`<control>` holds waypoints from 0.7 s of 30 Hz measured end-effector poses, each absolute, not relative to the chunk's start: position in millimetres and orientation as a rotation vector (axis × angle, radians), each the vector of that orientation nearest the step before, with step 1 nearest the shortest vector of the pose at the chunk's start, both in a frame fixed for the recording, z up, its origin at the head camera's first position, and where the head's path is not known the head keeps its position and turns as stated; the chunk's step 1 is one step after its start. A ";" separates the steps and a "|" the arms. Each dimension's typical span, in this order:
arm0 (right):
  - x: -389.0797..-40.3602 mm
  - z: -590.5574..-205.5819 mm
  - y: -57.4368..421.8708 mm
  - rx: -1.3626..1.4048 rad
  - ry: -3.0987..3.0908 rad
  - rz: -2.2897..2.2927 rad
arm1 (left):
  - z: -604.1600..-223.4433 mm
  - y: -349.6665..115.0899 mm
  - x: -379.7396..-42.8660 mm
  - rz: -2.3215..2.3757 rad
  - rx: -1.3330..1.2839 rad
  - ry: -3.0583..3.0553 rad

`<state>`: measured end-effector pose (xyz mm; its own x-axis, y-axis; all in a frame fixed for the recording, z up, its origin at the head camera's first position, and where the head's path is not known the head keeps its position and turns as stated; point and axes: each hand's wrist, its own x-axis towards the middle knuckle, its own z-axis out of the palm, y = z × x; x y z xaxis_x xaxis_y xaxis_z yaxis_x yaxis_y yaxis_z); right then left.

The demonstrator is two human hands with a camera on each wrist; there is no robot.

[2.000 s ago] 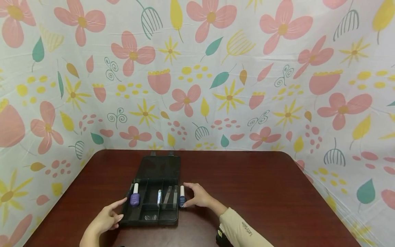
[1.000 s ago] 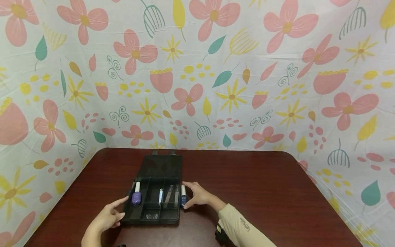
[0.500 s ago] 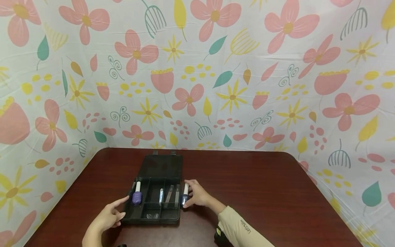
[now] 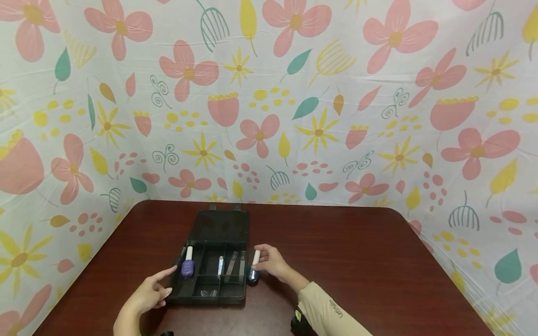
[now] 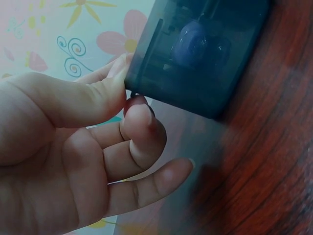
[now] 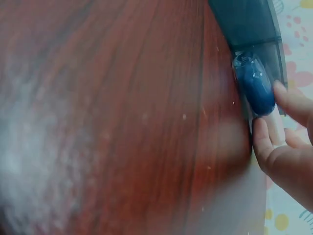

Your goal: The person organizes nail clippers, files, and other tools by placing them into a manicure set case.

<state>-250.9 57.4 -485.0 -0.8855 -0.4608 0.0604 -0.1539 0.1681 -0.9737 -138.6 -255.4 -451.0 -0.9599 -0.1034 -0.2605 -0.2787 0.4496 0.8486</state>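
Observation:
A black divided box [image 4: 206, 301] lies with its lid folded back on the table. My left hand [image 4: 143, 296] touches its left side with the index finger held straight; the thumb is near the front corner, as the left wrist view also shows. Just off the box's right side, my right hand [image 4: 273, 263] pinches a dark blue nail polish bottle [image 4: 253, 276] by its white cap. In the right wrist view the blue bottle [image 6: 257, 88] is close beside the box wall. A purple nail polish bottle [image 4: 187, 268] lies in the box's left compartment.
Nail clippers [image 4: 220, 266] and two slim flat strips, one of them greyish [image 4: 231, 263], lie in the right compartment. Small clear pieces [image 4: 208, 293] sit in a front compartment. A flowered cloth [image 4: 269, 102] hangs behind the brown table [image 4: 336, 261].
My right hand has shifted its fingers onto the blue bottle's cap and moved the bottle slightly right, away from the box wall. The left hand keeps its place at the box.

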 end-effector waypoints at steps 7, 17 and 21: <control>-253.5 -488.6 55.5 -0.476 2.093 -1.939 | -451.8 -256.3 -139.5 1.518 -0.340 2.523; -251.6 -486.8 57.0 -0.367 1.962 -2.048 | -452.2 -255.7 -138.9 1.518 -0.336 2.543; -252.5 -488.2 57.1 -0.324 1.923 -2.070 | -452.6 -255.4 -138.6 1.521 -0.334 2.541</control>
<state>-252.5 57.1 -488.2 -0.9306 -0.3643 -0.0364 0.0631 -0.0616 -0.9961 -138.6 -255.4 -452.6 -0.9620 -0.1083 -0.2506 -0.2720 0.4578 0.8464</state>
